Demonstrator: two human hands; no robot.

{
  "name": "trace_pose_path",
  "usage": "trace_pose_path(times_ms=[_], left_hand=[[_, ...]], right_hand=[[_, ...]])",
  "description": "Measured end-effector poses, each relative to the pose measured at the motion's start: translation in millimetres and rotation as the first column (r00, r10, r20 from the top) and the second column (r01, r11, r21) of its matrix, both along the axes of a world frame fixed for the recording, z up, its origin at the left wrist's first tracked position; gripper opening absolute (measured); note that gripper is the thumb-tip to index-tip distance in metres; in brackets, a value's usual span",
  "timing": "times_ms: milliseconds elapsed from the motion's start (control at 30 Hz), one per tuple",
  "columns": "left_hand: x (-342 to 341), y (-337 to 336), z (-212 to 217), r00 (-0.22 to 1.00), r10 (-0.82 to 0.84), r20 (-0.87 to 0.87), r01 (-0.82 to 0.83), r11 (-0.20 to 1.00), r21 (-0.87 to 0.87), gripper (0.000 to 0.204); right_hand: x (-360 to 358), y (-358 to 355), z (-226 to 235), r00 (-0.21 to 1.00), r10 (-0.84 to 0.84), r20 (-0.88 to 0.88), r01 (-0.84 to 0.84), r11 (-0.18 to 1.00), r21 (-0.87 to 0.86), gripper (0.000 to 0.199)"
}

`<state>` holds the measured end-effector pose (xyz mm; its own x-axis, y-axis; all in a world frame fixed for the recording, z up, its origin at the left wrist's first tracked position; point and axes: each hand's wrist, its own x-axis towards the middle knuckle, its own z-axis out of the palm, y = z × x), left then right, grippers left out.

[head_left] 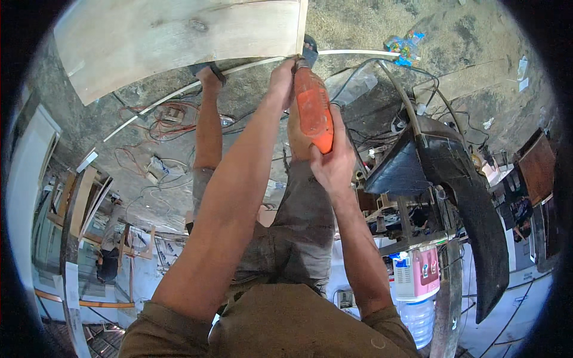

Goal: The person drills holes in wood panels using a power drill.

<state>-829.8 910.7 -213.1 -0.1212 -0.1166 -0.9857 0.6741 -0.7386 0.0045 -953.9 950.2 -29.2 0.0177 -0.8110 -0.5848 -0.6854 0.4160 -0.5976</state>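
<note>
Beneath the pale plank [179,42], right hand [331,164] wrapped round orange drill [313,110], left hand [282,77] perhaps steadying its tip.

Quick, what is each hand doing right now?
Left hand: closed at the front end of the orange power tool, beside the pale wooden board.
Right hand: closed on the tool's body.

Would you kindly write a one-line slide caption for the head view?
Right hand grips an orange power tool at a wooden board's edge, left hand steadying near its tip.
</note>
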Motion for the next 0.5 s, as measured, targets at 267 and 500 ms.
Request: trace_pose_path(times_ms=[267,500], left_hand=[[0,-2,1,1.000,0.005,0.020,-0.005,1.000,-0.010,0.025],[0,2,-13,1.000,-0.026,0.017,0.027,0.999,-0.036,0.025]], right_hand=[[5,-6,5,1.000,-0.008,-0.022,0.009,0.997,0.074,0.079],[15,-17,10,0.997,-0.032,-0.073,0.043,0.989,0.145,0.080]])
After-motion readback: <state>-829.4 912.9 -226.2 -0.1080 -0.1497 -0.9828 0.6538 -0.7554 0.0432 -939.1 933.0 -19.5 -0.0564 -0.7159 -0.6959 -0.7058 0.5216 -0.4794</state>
